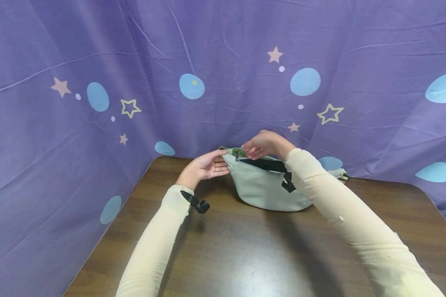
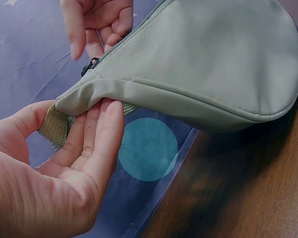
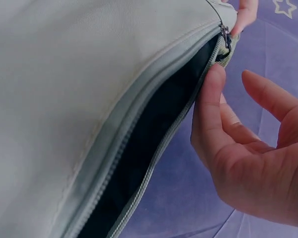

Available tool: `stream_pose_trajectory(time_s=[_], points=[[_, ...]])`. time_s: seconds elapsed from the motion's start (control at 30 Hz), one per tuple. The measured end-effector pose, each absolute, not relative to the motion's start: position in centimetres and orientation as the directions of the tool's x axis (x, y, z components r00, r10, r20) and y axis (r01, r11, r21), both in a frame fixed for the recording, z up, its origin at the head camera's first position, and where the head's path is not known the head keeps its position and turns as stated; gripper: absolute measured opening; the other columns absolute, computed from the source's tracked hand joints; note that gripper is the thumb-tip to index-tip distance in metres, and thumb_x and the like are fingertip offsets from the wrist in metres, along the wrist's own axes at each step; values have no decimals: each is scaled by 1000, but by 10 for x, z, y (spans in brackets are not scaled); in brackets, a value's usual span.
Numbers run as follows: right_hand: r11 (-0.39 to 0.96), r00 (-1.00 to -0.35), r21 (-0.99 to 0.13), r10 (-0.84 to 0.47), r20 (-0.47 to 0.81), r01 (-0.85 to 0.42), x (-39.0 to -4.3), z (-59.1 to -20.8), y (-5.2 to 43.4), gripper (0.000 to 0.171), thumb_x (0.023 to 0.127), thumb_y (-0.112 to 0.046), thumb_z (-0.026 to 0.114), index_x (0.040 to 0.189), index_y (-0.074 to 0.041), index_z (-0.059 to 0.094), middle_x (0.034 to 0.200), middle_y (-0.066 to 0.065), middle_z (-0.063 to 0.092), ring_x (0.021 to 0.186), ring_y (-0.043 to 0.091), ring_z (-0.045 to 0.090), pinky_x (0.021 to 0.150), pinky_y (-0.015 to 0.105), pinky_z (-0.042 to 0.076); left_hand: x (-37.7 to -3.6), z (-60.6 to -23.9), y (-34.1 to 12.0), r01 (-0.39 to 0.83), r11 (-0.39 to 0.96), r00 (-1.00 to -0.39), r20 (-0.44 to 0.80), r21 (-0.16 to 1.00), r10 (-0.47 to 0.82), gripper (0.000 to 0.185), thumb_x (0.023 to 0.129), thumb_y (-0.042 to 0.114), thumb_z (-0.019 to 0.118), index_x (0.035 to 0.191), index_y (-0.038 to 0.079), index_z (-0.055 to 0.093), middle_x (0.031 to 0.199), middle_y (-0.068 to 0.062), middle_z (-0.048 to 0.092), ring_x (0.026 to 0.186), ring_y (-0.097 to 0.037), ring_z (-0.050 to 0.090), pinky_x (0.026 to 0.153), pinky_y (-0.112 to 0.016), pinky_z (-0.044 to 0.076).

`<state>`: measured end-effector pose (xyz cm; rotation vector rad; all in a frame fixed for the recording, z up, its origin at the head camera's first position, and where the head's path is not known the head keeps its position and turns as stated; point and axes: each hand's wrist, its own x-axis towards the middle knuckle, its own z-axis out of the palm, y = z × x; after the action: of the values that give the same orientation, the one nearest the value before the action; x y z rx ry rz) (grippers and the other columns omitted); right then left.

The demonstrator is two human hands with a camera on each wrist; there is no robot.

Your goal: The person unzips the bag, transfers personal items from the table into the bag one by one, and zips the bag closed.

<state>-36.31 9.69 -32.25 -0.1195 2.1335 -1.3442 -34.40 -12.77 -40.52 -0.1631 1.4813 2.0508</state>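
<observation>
A pale green waist bag [image 1: 264, 189] stands on the wooden table, its top zipper open along a dark slot. At the bag's left end, my left hand [image 1: 207, 165] holds the corner between thumb and fingers, beside the green webbing strap [image 2: 54, 124]. My right hand [image 1: 267, 144] is over the same end of the opening. Its fingertips touch the back edge of the zipper in the right wrist view, with the thumb held apart. The black zipper pull [image 3: 226, 38] sits at the end of the slot, close to those fingertips. The right forearm covers part of the bag's right side.
A purple curtain [image 1: 230, 103] with stars and blue spots hangs right behind the table [image 1: 223, 247] and along its left side. A strap end [image 1: 342, 175] sticks out at the bag's right. Black wrist bands [image 1: 195, 201] are worn over the cream sleeves.
</observation>
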Motion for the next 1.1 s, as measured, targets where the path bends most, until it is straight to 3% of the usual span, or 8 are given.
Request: stream_pose_trajectory(time_s=[0.17, 0.27, 0.5, 0.77, 1.1], points=[[504, -820, -822, -330, -468, 267, -361, -323, 89, 15, 99, -11, 64, 102, 4, 65, 69, 5, 67, 65, 13, 66, 75, 27, 65, -345, -404, -128, -546, -207, -806, -443, 812, 393, 34, 107, 26, 47, 86, 8, 66, 84, -7, 72, 79, -16, 72, 73, -27, 65], [555, -812, -792, -324, -486, 253, -358, -324, 84, 15, 98, -12, 65, 91, 1, 64, 70, 6, 67, 65, 13, 66, 72, 26, 65, -346, -403, -128, -552, -213, -802, -445, 806, 398, 36, 107, 25, 46, 84, 7, 67, 83, -8, 72, 78, -17, 72, 72, -27, 66], [659, -805, -728, -322, -498, 187, -354, -327, 78, 23, 98, -18, 66, 102, 5, 68, 76, 5, 67, 69, 14, 64, 71, 25, 61, -346, -402, -127, -561, -205, -795, -453, 802, 404, 36, 108, 24, 46, 85, 6, 67, 84, -8, 73, 78, -17, 72, 70, -27, 65], [632, -811, -732, -275, -517, 253, -356, -330, 70, 21, 96, -19, 71, 101, -1, 62, 92, 8, 65, 79, 16, 63, 81, 28, 62, -345, -402, -126, -568, -195, -789, -462, 799, 405, 34, 108, 25, 47, 88, 6, 66, 86, -7, 72, 79, -18, 72, 71, -28, 65], [563, -820, -761, -236, -521, 322, -356, -329, 62, 18, 92, -4, 73, 86, -4, 57, 72, 3, 62, 65, 13, 61, 67, 22, 61, -346, -399, -128, -579, -173, -774, -471, 797, 424, 35, 108, 24, 47, 86, 6, 67, 87, -8, 71, 81, -18, 72, 73, -27, 65]])
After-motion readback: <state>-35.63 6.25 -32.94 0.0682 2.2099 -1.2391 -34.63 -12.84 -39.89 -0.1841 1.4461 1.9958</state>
